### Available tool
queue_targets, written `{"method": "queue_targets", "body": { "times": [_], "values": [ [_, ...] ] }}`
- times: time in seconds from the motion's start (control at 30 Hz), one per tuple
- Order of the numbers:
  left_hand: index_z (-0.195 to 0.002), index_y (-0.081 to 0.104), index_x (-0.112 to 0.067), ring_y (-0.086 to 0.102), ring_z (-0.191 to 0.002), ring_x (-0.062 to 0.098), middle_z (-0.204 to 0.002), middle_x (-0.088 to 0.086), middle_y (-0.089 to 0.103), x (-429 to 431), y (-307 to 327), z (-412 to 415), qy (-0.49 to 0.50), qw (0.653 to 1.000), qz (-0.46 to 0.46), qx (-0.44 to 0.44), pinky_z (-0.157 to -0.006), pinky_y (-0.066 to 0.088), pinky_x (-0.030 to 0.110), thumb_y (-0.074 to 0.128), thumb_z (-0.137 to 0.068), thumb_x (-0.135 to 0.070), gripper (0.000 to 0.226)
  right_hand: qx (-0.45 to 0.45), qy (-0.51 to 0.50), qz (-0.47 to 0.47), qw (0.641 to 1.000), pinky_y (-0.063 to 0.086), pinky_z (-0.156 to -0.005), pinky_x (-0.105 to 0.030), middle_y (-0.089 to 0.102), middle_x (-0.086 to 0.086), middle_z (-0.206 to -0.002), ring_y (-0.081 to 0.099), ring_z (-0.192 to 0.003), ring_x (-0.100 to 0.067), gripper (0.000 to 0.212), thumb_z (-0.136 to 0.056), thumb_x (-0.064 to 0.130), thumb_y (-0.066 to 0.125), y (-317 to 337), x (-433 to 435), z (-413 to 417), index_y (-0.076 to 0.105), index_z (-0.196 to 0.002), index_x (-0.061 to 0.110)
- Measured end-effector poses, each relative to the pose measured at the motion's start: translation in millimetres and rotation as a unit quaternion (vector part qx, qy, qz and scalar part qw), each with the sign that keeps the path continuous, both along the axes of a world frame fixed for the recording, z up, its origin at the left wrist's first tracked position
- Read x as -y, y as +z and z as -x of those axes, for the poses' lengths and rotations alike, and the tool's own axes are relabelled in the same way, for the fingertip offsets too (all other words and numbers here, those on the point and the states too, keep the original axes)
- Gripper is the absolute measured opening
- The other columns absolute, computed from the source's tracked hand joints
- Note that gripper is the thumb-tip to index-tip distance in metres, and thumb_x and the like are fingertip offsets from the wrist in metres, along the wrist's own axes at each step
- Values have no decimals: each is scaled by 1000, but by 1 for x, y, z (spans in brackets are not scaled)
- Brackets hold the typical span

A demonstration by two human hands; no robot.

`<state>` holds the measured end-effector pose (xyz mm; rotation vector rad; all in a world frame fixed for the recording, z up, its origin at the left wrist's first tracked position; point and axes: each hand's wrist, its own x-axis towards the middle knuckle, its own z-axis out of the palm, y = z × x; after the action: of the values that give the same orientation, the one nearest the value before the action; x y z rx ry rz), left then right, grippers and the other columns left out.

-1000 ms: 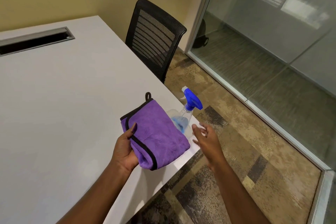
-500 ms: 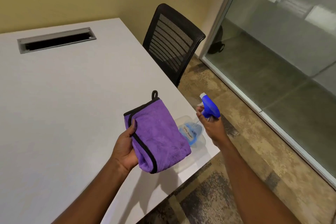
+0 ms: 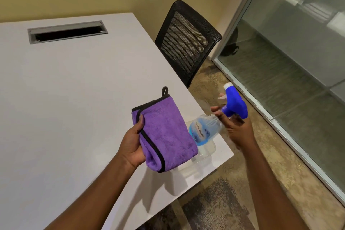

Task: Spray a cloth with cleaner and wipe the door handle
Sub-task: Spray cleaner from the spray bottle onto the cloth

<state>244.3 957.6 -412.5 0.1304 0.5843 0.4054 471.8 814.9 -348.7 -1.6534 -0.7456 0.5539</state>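
Note:
My left hand point(image 3: 133, 142) holds a folded purple cloth point(image 3: 164, 132) with black trim and a small loop, above the table's near right corner. My right hand point(image 3: 237, 129) grips the neck of a clear spray bottle point(image 3: 203, 129) holding blue liquid. The bottle is lifted and tilted, its blue trigger head point(image 3: 235, 103) up to the right and its base down by the cloth. No door handle is in view.
The white table point(image 3: 65, 108) has a grey cable slot point(image 3: 67, 31) at the back. A clear plastic container point(image 3: 205, 152) sits at the table's corner. A black mesh chair point(image 3: 186, 41) stands at the right edge. A glass wall point(image 3: 298, 61) runs along the right, over patterned carpet.
My right hand reached the bottle, closed on its neck and lifted it, tilting it toward the cloth. The left hand kept the cloth nearly still.

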Motion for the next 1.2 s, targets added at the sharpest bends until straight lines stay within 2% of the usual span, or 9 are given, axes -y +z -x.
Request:
{"method": "queue_targets", "body": {
  "times": [0.13, 0.3, 0.4, 0.5, 0.6, 0.77, 0.9, 1.0, 1.2],
  "values": [
    [-111, 72, -14, 67, -97, 30, -109, 11, 70, 0, 2, -2, -2, 1000, -4, 0, -86, 54, 44, 51, -95, -40, 37, 97, 24, 9, 995, 56, -78, -32, 66, 0, -83, 65, -83, -20, 80, -68, 73, 66, 28, 7, 2, 62, -98, -1],
    [-111, 72, -14, 65, -101, 30, -111, 10, 69, -1, 3, -6, -7, 1000, -14, 0, -89, 52, 45, 53, -92, -41, 37, -6, 171, 25, 985, 57, -83, -36, 71, 4, -83, 70, -82, -18, 53, -69, 68, 68, 43, 10, 16, 58, -112, 39],
    [-115, 69, -14, 62, -107, 31, -115, 11, 68, -1, 5, -10, -23, 999, -28, 11, -96, 46, 46, 53, -92, -42, 39, -67, 223, 67, 970, 56, -75, -32, 63, 0, -76, 65, -74, -19, 59, -73, 58, 73, 40, 7, 30, 53, -117, 24],
    [-125, 63, -13, 59, -114, 32, -122, 12, 65, -1, 5, -13, -34, 998, -42, 13, -103, 41, 49, 55, -91, -42, 45, -95, 265, 103, 954, 53, -70, -35, 54, -7, -76, 57, -70, -21, 31, -87, 27, 61, 31, 5, 47, 53, -116, 17],
    [-133, 57, -13, 55, -121, 33, -130, 14, 61, 1, 2, -17, -46, 998, -51, 12, -105, 40, 50, 54, -92, -43, 51, -146, 261, 124, 946, 52, -62, -26, 51, -9, -75, 55, -65, -15, 25, -95, 30, 52, 22, 6, 63, 55, -112, 13],
    [-131, 58, -14, 58, -115, 33, -127, 13, 62, 3, 1, -17, -55, 997, -56, 8, -102, 43, 48, 53, -92, -43, 49, -137, 241, 199, 940, 51, -65, -29, 56, -6, -70, 58, -62, -19, 52, -82, 48, 52, 16, 10, 76, 58, -95, -1],
    [-134, 56, -14, 54, -121, 35, -130, 14, 59, 2, 0, -17, -63, 996, -61, 5, -106, 38, 51, 56, -90, -42, 52, -110, 201, 238, 944, 52, -65, -31, 60, -1, -68, 59, -59, -16, 44, -73, 58, 57, 7, 11, 86, 55, -88, 16],
    [-133, 56, -14, 55, -121, 35, -130, 14, 60, 4, 2, -18, -64, 996, -57, 11, -103, 43, 51, 57, -89, -42, 52, -173, 187, 227, 940, 54, -68, -32, 69, -13, -87, 61, -67, -22, 52, -73, 59, 59, 5, 17, 88, 58, -99, 14],
    [-109, 73, -13, 69, -95, 31, -109, 13, 70, 9, 8, -17, -49, 997, -54, 8, -75, 58, 42, 55, -88, -40, 39, -103, 194, 227, 949, 52, -68, -30, 68, -20, -104, 62, -60, -11, 83, -67, 77, 56, 0, 27, 97, 57, -116, 10]
  ]
}}
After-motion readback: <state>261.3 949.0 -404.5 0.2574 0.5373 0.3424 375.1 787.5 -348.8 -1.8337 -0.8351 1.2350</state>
